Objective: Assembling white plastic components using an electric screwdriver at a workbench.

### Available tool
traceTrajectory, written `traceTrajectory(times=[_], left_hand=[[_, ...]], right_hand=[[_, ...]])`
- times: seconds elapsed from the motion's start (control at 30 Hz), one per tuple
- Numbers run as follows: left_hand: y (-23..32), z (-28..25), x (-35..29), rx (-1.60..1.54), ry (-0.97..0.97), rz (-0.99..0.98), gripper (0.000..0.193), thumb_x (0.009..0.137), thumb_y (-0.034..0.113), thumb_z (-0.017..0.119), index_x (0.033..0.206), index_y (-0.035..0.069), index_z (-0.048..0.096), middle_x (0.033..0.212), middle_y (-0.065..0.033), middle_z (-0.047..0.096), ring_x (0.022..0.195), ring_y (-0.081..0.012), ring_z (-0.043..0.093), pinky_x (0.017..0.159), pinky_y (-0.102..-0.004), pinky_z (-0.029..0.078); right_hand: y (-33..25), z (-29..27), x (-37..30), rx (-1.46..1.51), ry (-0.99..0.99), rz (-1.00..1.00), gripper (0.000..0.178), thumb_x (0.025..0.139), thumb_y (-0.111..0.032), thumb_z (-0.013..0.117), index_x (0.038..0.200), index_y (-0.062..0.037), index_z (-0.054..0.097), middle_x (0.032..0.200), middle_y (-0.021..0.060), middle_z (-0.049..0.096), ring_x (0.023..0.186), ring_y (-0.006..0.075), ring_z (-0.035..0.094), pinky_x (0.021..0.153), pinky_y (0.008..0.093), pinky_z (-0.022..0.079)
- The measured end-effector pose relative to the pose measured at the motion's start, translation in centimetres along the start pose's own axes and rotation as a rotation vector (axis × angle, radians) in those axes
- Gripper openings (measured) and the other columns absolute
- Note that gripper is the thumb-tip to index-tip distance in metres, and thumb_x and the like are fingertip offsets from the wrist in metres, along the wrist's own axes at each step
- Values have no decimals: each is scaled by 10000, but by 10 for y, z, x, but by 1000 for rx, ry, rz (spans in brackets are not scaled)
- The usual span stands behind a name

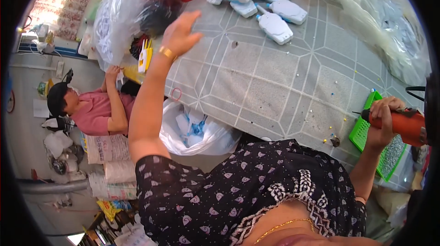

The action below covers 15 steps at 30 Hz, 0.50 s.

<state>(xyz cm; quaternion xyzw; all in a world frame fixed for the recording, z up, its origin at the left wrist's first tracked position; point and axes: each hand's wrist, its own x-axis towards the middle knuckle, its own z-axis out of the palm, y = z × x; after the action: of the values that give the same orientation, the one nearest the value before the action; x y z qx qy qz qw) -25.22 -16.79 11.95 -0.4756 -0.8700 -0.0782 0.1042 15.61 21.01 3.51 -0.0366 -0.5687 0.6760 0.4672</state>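
One power tool [409,128] in our right hand [385,120], nothing seen in our left hand [182,35]

At 3 o'clock our right hand curls around the tool's front, its thin bit aimed toward 9. Our left hand stretches out at 11 o'clock, fingers spread. We judge this a moment between pieces, though whether the left hand is reaching or withdrawing we cannot tell. Any next move on a piece calls for a steady left-hand hold, fingers clear of the bit.

Our white-and-blue pieces [276,28] lie clustered between 12 and 1 on the grey tabletop [266,85], apart from both hands. Near the tool, toward 4, a green basket [360,131] holds small grey bits [392,154]. Farther out, a white bag [217,144] opens between 7 and 8, and a co-worker [94,113] is at 9.
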Motion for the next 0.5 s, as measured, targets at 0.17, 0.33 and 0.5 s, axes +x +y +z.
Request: traceTrajectory(times=[0.17, 0.33, 0.5], left_hand=[[-47, 78, 136, 381, -65, -6, 861, 725, 61, 731, 1511, 172, 397, 1374, -215, 522, 1243, -458, 555, 1035, -504, 520], [-73, 132, 174, 277, -292, -80, 821, 796, 321, 793, 1510, 99, 454, 1490, -245, 486, 1366, -439, 487, 1130, -507, 438], [-126, 125, 144, 417, -54, -6, 618, 869, 229, 704, 1453, 149, 519, 1370, -194, 589, 1252, -409, 586, 995, -501, 525]], right_hand=[[-13, -2, -5, -30, 99, -46, 167, 885, 45, 599, 989, -42, 503, 806, 73, 520, 643, 150, 510, 645, 307, 448], [-42, 1, 9, -28, 169, -19, 141, 862, 47, 641, 934, -14, 535, 803, 68, 520, 635, 141, 514, 613, 283, 454], [-61, -50, 21, 51, 62, -216, 141, 952, -3, 635, 1086, 37, 620, 894, 90, 591, 727, 168, 576, 704, 346, 493]])
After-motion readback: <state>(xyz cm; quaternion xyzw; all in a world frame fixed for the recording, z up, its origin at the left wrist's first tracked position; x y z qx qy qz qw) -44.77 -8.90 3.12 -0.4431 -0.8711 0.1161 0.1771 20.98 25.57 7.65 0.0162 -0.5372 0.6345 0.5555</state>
